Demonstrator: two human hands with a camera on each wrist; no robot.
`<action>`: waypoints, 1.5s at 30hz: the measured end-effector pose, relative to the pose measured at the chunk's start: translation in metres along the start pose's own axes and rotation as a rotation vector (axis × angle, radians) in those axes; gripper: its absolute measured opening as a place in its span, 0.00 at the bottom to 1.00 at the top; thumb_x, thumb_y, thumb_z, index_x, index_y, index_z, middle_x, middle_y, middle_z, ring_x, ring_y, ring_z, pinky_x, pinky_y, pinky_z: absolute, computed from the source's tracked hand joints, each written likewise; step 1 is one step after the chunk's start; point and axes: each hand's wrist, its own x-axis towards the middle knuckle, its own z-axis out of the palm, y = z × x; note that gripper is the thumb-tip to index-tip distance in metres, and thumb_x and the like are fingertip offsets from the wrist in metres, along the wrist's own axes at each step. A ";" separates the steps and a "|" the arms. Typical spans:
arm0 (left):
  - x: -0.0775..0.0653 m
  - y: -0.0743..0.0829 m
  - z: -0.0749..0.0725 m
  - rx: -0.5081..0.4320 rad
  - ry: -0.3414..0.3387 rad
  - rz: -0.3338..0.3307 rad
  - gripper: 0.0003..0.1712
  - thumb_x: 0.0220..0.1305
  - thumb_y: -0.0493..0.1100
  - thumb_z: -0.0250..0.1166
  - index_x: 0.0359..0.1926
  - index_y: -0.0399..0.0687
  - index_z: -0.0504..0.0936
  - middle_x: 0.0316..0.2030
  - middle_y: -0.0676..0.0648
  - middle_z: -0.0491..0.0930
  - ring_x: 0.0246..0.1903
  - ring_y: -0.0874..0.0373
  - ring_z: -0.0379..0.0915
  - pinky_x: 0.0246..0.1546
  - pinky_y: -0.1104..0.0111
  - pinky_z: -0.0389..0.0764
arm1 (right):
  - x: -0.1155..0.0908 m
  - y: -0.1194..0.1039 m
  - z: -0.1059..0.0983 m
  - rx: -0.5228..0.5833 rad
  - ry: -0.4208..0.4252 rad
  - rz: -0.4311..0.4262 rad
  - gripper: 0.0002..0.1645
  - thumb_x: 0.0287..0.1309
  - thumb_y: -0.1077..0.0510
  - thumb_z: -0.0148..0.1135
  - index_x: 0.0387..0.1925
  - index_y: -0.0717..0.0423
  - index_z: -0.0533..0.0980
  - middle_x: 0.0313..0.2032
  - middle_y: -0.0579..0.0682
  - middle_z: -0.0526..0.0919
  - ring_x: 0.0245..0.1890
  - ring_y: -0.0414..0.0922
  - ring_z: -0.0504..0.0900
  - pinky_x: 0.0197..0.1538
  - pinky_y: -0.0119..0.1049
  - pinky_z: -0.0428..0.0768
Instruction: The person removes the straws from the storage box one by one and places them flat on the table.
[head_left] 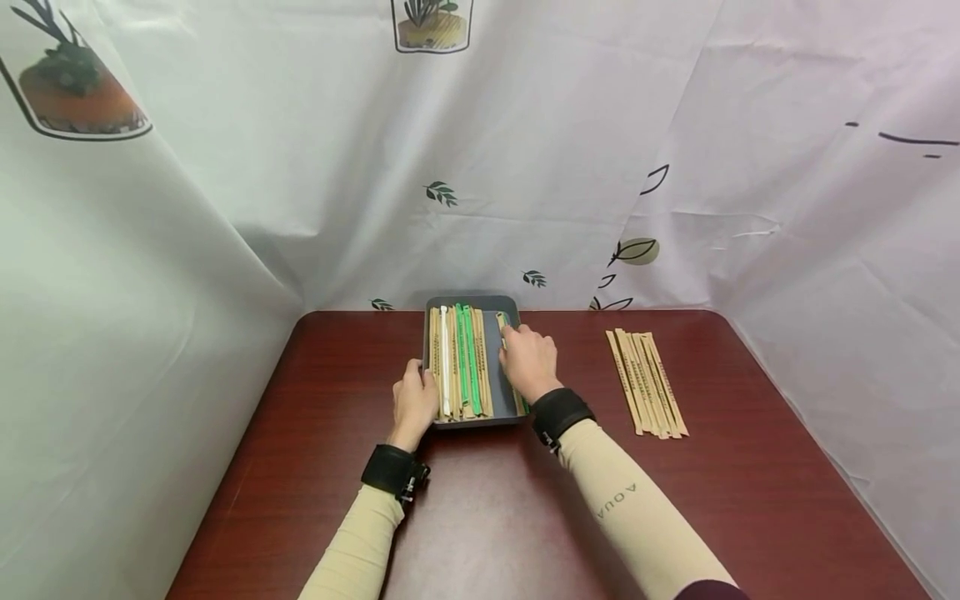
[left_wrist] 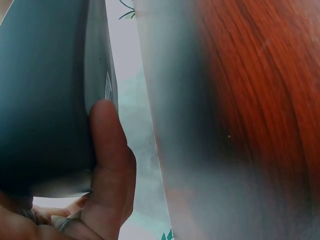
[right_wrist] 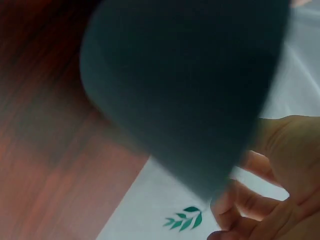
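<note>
Tray [left_wrist: 45,100] cropped in wrist views, packets' [head_left: 647,384] print unreadable

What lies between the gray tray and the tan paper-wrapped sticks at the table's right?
In the head view, part of the right hand and its black wristband; otherwise, bare reddish-brown tabletop separates tray from sticks.

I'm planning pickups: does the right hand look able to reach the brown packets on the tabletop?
Probably yes: nothing shows on the tabletop between the right hand and the brown packets, though it must first leave the tray.
</note>
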 end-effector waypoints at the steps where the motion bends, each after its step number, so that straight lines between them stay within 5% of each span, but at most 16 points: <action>1: 0.000 0.000 0.000 0.002 0.005 -0.002 0.21 0.81 0.45 0.49 0.66 0.42 0.73 0.25 0.42 0.75 0.21 0.51 0.68 0.24 0.62 0.66 | -0.001 -0.003 0.002 -0.011 -0.010 0.001 0.18 0.67 0.56 0.67 0.57 0.53 0.82 0.41 0.57 0.84 0.35 0.56 0.83 0.42 0.53 0.79; 9: -0.001 0.002 0.001 0.003 0.025 -0.001 0.20 0.80 0.44 0.50 0.66 0.42 0.74 0.32 0.38 0.81 0.26 0.47 0.73 0.28 0.60 0.69 | -0.005 -0.012 0.009 -0.121 -0.074 0.028 0.09 0.73 0.60 0.58 0.43 0.53 0.84 0.33 0.58 0.83 0.33 0.57 0.79 0.41 0.50 0.72; 24: 0.000 -0.001 0.003 -0.002 0.024 -0.011 0.20 0.81 0.44 0.49 0.65 0.42 0.73 0.33 0.38 0.81 0.26 0.48 0.72 0.26 0.60 0.68 | -0.010 -0.021 0.018 -0.236 -0.131 0.008 0.22 0.69 0.62 0.60 0.17 0.48 0.71 0.19 0.50 0.71 0.29 0.51 0.68 0.44 0.48 0.55; 45: -0.001 0.000 0.004 0.001 0.005 -0.025 0.21 0.81 0.45 0.49 0.67 0.42 0.72 0.28 0.40 0.78 0.24 0.49 0.70 0.24 0.61 0.66 | -0.012 -0.020 0.019 -0.256 -0.082 0.037 0.10 0.68 0.62 0.62 0.28 0.52 0.80 0.23 0.53 0.76 0.28 0.51 0.67 0.43 0.48 0.58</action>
